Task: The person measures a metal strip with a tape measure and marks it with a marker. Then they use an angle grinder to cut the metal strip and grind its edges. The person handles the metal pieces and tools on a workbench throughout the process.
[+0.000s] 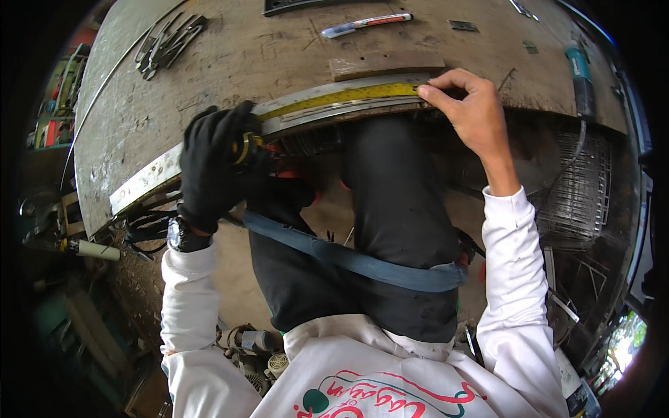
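Note:
A yellow tape measure blade (341,96) is stretched along a long silvery metal bar (150,177) at the table's near edge. My left hand (217,153), in a black glove, is closed round the tape measure's case (247,148), of which only a yellow and black part shows. Bare, my right hand (468,104) pinches the blade's end between thumb and forefinger, by the bar's right end. Just beyond the blade lies a flat brown strip (387,65) with small holes.
On the worn table (258,52) lie a marker pen (366,26), a bundle of metal clamps or pliers (167,45) and a small dark plate (463,26). A teal and black power tool (580,80) rests at the right edge. Wire racks (575,188) stand below.

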Motion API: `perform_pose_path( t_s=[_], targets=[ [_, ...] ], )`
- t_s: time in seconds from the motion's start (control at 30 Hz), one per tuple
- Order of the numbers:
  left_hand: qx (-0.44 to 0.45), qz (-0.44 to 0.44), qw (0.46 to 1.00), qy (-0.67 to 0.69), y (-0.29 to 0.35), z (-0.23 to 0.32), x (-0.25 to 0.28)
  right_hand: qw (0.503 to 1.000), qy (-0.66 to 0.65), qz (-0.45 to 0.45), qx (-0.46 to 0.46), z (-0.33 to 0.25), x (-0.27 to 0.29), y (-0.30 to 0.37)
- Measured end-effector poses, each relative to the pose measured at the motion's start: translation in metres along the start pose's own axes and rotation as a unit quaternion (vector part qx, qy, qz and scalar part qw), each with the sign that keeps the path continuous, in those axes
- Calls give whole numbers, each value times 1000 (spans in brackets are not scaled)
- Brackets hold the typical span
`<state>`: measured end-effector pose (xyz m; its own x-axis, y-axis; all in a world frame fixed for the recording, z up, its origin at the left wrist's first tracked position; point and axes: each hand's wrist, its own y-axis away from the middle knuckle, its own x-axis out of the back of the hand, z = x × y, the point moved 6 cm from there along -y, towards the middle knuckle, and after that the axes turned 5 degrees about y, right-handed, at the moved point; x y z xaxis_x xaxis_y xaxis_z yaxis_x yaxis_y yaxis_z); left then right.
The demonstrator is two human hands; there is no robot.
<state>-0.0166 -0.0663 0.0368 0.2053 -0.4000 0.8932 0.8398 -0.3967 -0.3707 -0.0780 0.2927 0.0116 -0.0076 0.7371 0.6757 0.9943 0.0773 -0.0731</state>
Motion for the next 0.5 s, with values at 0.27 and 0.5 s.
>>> perform_pose_path(
  t_s=[0.27, 0.5],
  targets=[
    [22, -3, 999, -26, 23, -32, 5, 997, 25, 35, 57, -5, -3, 1],
    [24, -18, 999, 29, 14, -30, 6, 999, -15, 25, 22, 2, -3, 2]
  ],
)
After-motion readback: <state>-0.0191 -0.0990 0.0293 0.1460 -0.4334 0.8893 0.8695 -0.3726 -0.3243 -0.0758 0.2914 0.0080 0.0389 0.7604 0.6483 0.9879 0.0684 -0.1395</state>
